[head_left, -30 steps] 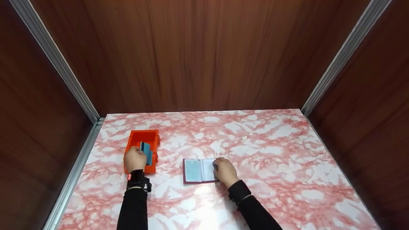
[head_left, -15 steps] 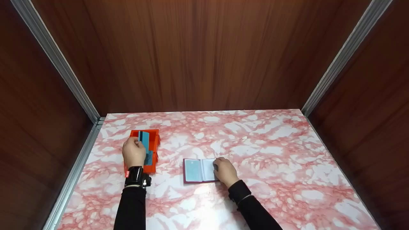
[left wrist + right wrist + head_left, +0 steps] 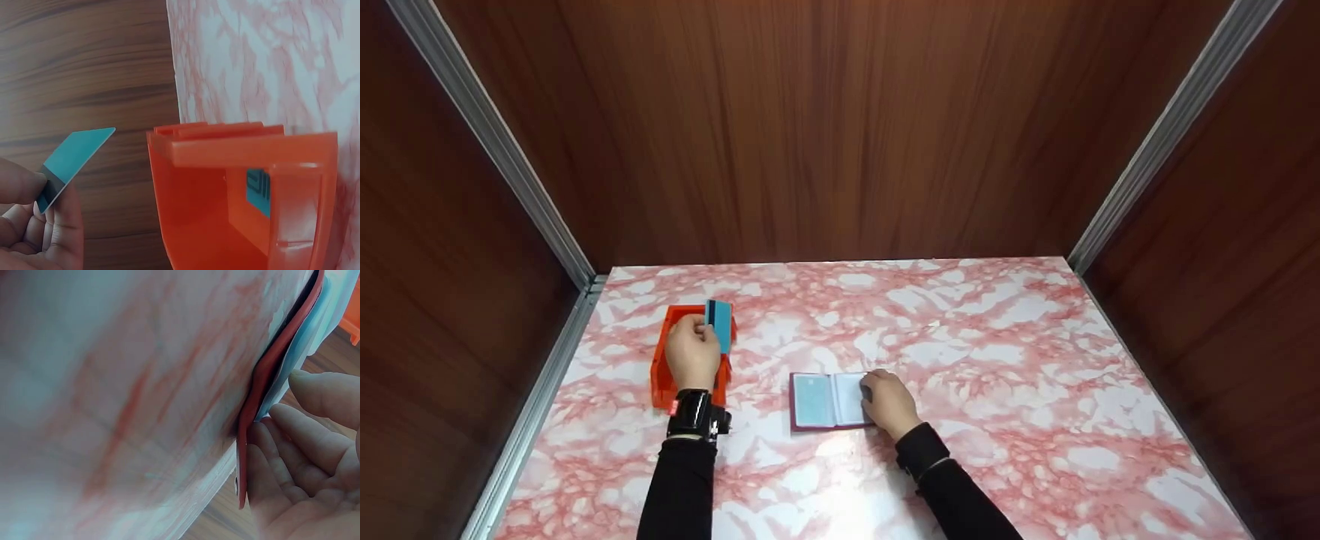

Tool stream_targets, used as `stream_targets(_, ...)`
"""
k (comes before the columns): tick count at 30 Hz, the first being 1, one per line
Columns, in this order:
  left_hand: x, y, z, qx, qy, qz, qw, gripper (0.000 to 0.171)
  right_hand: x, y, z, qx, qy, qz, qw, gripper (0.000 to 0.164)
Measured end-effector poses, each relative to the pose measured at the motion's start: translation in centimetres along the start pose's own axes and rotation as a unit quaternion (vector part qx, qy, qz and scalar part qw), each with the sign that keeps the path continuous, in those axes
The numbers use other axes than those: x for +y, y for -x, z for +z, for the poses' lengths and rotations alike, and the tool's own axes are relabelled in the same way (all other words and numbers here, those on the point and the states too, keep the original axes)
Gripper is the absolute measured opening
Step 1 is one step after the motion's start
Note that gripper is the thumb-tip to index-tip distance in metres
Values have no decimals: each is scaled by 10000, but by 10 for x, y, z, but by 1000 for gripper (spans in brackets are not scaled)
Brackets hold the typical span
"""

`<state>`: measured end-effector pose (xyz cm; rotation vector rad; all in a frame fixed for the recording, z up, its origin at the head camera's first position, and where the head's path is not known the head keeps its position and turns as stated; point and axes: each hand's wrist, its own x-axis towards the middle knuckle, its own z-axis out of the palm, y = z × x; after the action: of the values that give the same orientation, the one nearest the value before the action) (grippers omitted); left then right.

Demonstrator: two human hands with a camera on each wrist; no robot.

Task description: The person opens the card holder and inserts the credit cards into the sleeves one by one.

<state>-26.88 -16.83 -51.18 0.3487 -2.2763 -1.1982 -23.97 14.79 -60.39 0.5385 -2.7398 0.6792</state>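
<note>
Card (image 3: 720, 328) raised to the left of the open booklet (image 3: 850, 401), left hand (image 3: 692, 352) nearer

Brown wood-grain walls (image 3: 840, 135) stand beyond the booklet and off to both sides of it. Under it spreads the pink and white table (image 3: 1020, 337). The orange box (image 3: 253, 152) sits to the left of the booklet, apart from it, and reaches farther from the person.

The booklet lies open, its spine running roughly away from the person. Its left page shows a pale blue insert (image 3: 813, 401); its right page looks whitish. The right hand (image 3: 891, 405) grips the booklet's right edge, fingers bent; how many leaves lie between thumb and forefinger cannot be told.

The left hand is to the left of the booklet, above the box, pinching the card by its dark-striped side.

The relation to watch, I judge, is card to booklet. The card is left of the booklet and farther out, well apart from it and not touching the box. In the head view its long axis runs close to the line of the booklet's spine, but the card is tilted while the pages lie nearly flat. The right hand is across the booklet, so the left page comes between it and the card.

Left of the booklet, inside the box, shows part of a second blue card (image 3: 259, 191) with dark marks.
</note>
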Motion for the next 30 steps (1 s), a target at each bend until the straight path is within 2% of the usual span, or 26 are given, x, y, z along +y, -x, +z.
stream_targets(9, 6, 10, 12, 41, 238, 173, 9996, 13, -1, -1, 0, -38, 46, 51, 10000, 22)
stream_targets(17, 12, 23, 23, -557, 589, -417, 9958, 19, -3, -1, -2, -102, 28, 85, 9999, 22)
stream_targets(30, 16, 43, 48, -748, 892, -569, 9916, 19, -1, 0, -2, -170, 93, 113, 9997, 25)
